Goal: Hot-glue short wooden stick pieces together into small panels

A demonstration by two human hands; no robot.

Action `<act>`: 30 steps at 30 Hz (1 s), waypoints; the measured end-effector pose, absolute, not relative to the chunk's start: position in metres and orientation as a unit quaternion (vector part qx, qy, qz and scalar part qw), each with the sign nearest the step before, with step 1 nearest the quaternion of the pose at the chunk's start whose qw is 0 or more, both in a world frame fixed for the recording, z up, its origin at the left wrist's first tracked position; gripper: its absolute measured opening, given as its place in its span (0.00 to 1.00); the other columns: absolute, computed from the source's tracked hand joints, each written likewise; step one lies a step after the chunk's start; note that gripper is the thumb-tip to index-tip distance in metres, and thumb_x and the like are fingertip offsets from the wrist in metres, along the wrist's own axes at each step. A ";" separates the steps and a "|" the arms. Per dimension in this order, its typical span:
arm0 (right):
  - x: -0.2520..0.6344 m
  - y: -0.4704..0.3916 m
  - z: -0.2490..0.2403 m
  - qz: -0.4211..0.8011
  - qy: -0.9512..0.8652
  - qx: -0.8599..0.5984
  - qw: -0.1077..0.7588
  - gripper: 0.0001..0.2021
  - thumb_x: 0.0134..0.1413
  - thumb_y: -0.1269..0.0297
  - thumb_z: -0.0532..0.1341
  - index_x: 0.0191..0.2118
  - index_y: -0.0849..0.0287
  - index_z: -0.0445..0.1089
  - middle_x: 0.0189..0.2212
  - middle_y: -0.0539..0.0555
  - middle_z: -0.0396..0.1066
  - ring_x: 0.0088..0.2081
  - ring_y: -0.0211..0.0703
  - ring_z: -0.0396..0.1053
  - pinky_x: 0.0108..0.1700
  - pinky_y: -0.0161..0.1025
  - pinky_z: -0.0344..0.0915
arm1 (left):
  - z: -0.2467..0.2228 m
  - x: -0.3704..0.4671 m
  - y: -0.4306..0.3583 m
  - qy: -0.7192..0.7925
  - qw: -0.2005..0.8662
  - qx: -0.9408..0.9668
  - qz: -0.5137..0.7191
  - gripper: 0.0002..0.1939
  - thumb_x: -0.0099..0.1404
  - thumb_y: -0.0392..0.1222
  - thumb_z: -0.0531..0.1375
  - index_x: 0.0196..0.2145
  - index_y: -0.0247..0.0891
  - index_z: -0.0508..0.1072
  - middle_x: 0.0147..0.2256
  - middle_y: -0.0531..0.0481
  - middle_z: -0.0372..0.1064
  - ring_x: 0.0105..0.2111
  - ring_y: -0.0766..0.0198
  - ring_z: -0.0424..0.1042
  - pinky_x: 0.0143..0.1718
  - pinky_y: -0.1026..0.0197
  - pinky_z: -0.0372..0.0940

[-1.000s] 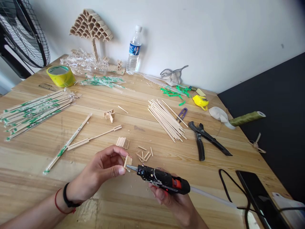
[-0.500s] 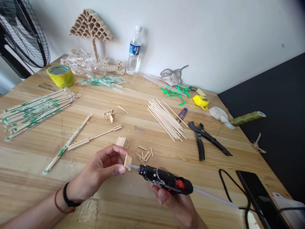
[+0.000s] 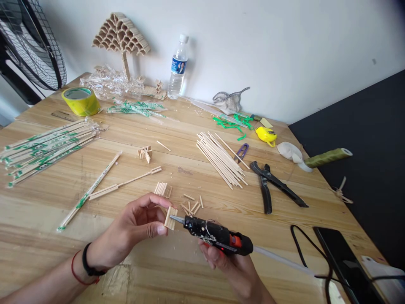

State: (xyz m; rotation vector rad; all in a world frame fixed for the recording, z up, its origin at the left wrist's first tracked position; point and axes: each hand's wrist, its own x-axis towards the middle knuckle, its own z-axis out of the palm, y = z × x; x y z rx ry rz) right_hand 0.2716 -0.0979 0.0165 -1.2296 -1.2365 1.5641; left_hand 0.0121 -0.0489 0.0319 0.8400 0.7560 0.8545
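Observation:
Between the thumb and fingers of my left hand [image 3: 136,226] is a small panel of short wooden sticks [image 3: 170,221] laid side by side. My right hand [image 3: 226,264] is wrapped around a black hot glue gun [image 3: 218,236], and a clear glue stick [image 3: 281,261] runs out of its back end. The gun's metal nozzle meets the face of the panel, or lies just in front of it. Just beyond the hands lie a stack of short stick pieces [image 3: 163,189] and several loose cut pieces [image 3: 193,207]. What glue is on the panel is too small to tell.
Long bare sticks [image 3: 221,162], purple snips [image 3: 242,152] and a black cutter [image 3: 268,183] lie beyond my right hand. Wrapped chopsticks [image 3: 50,143] are at left. A phone [image 3: 348,261] and black cable [image 3: 311,240] lie at right. A bottle [image 3: 177,69] and stick-built tree [image 3: 122,38] stand behind.
The nozzle has shifted slightly left and up across the panel, with the glue gun and right hand following. The panel has turned a little, showing more of its face.

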 end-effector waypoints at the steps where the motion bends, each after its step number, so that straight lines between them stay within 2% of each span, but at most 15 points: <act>1: 0.272 -0.098 0.016 0.609 -0.484 -0.492 0.390 0.24 0.60 0.37 0.66 0.40 0.58 0.78 0.24 0.51 0.62 0.28 0.45 0.61 0.30 0.42 0.61 | 0.031 0.012 -0.049 0.342 0.763 0.385 0.390 0.17 0.63 0.46 0.74 0.48 0.43 0.80 0.38 0.49 0.74 0.34 0.64 0.68 0.38 0.61 0.63; 7: 0.272 -0.098 0.014 0.612 -0.486 -0.487 0.390 0.24 0.61 0.38 0.66 0.40 0.57 0.78 0.24 0.50 0.60 0.29 0.45 0.60 0.32 0.42 0.61 | 0.030 0.011 -0.050 0.332 0.772 0.378 0.390 0.16 0.64 0.44 0.74 0.48 0.44 0.79 0.37 0.50 0.74 0.35 0.64 0.69 0.39 0.61 0.64; 11: 0.269 -0.099 0.016 0.634 -0.494 -0.457 0.381 0.22 0.61 0.39 0.66 0.35 0.56 0.75 0.25 0.50 0.60 0.28 0.43 0.58 0.30 0.41 0.56 | 0.028 0.011 -0.049 0.334 0.767 0.383 0.392 0.16 0.64 0.44 0.74 0.48 0.42 0.79 0.39 0.49 0.74 0.36 0.64 0.69 0.38 0.62 0.63; 14: 0.269 -0.098 0.018 0.650 -0.466 -0.464 0.381 0.23 0.61 0.39 0.67 0.36 0.57 0.75 0.25 0.48 0.59 0.26 0.40 0.55 0.29 0.40 0.53 | 0.028 0.011 -0.048 0.332 0.766 0.388 0.391 0.16 0.65 0.45 0.73 0.49 0.43 0.79 0.36 0.50 0.73 0.35 0.64 0.69 0.38 0.62 0.63; 21: 0.273 -0.087 0.020 0.622 -0.384 -0.479 0.486 0.20 0.60 0.43 0.70 0.40 0.57 0.76 0.21 0.45 0.61 0.24 0.38 0.57 0.32 0.40 0.58 | 0.035 0.011 -0.051 0.338 0.762 0.425 0.351 0.15 0.67 0.47 0.72 0.48 0.42 0.77 0.32 0.54 0.67 0.33 0.66 0.64 0.35 0.64 0.60; 26: 0.269 -0.081 0.024 0.599 -0.403 -0.516 0.461 0.20 0.57 0.43 0.72 0.37 0.57 0.77 0.25 0.49 0.67 0.29 0.42 0.62 0.35 0.42 0.62 | 0.037 0.012 -0.057 0.326 0.764 0.475 0.289 0.16 0.69 0.47 0.69 0.51 0.41 0.75 0.35 0.53 0.67 0.35 0.65 0.66 0.38 0.63 0.61; 30: 0.266 -0.080 0.027 0.591 -0.420 -0.507 0.465 0.17 0.59 0.46 0.71 0.36 0.55 0.75 0.31 0.51 0.68 0.33 0.44 0.66 0.38 0.43 0.65 | 0.033 0.011 -0.058 0.322 0.758 0.499 0.271 0.16 0.70 0.46 0.68 0.52 0.41 0.73 0.35 0.53 0.68 0.34 0.65 0.65 0.36 0.63 0.62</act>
